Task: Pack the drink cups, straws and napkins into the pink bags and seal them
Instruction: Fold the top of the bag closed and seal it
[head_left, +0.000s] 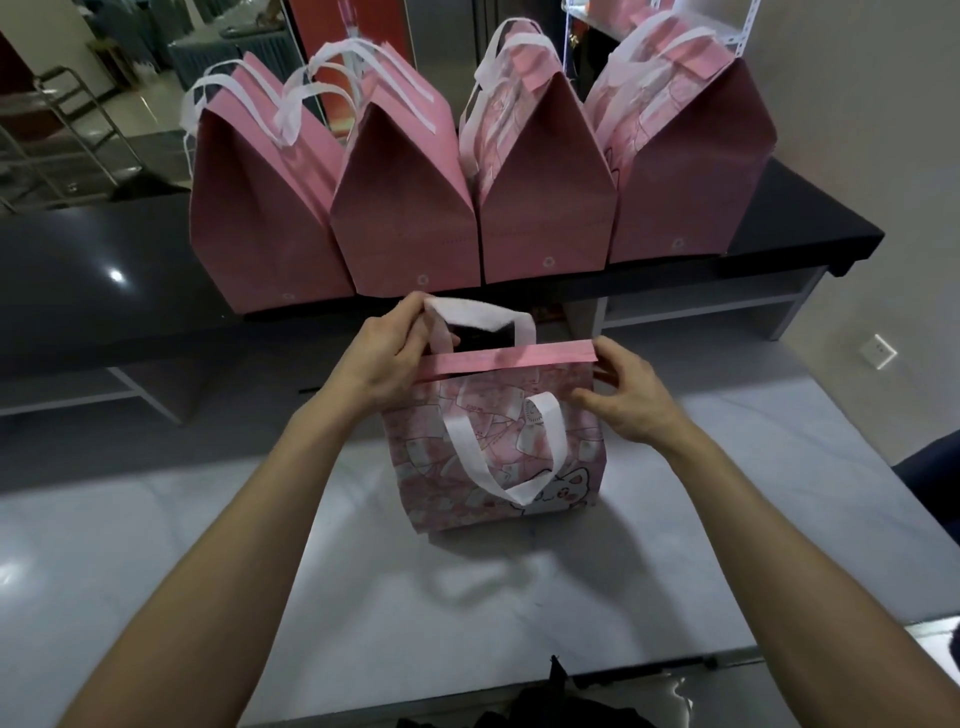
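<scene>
Both hands (382, 364) (621, 400) forward, fingers pinching.

a pale, glossy worktop (519, 597) fills the near view, with a dark cloth (524, 719) at its near edge. beyond it runs a black counter (104, 260) with an open shelf (701, 306) below — a wall socket (877, 351) sits on the right wall. a metal chair frame (67, 130) stands far left on a shiny floor.

Single head-worn view, angled forward and down, close over white table (675, 545)
</scene>
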